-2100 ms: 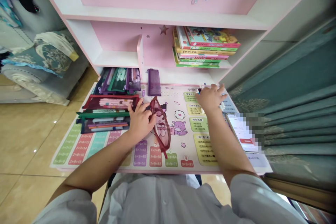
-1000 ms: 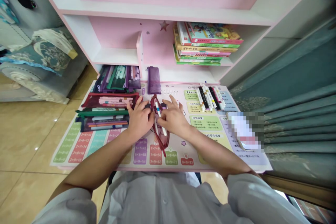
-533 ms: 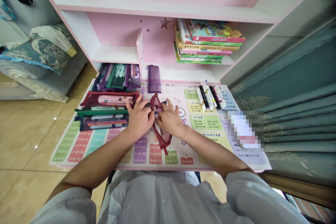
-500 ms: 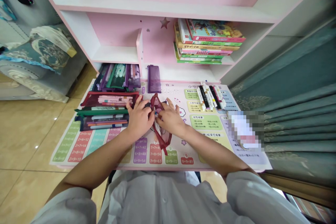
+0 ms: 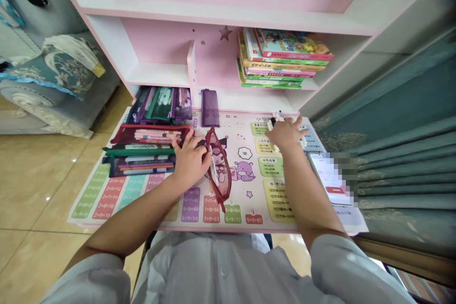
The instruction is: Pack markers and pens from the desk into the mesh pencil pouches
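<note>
Your left hand (image 5: pixel 190 164), fingers spread, touches the red mesh zip pouch (image 5: pixel 220 178), while your right hand (image 5: pixel 287 134), fingers curled, sits over white marker pens (image 5: pixel 280 121), pinch unclear.

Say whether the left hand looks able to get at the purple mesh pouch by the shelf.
Probably yes. The left hand lies beside the red mesh pouch, and the purple mesh pouch sits just ahead of it. Only the printed desk mat seems to lie between them, with nothing blocking the way.
</note>
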Action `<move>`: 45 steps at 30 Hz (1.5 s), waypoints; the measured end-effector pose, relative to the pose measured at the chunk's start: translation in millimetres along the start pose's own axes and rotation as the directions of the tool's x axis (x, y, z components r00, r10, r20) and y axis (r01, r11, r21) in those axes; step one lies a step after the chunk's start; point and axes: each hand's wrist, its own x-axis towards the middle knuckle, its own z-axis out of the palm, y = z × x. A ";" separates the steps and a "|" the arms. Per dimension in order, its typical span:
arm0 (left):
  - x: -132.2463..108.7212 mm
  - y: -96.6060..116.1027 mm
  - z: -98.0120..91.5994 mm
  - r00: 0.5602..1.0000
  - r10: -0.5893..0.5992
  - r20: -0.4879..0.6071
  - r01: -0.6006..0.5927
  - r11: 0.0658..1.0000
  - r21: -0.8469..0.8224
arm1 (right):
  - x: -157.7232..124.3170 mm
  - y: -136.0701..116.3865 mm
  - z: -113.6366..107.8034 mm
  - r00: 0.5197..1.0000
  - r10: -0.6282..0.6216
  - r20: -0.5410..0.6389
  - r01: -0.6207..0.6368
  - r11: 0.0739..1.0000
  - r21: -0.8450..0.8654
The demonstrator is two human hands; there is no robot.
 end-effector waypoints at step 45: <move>1.8 -1.0 2.3 1.000 -0.007 0.001 0.007 1.000 0.013 | -137.0 -65.9 -3.8 0.698 -0.709 -0.099 0.670 0.599 0.439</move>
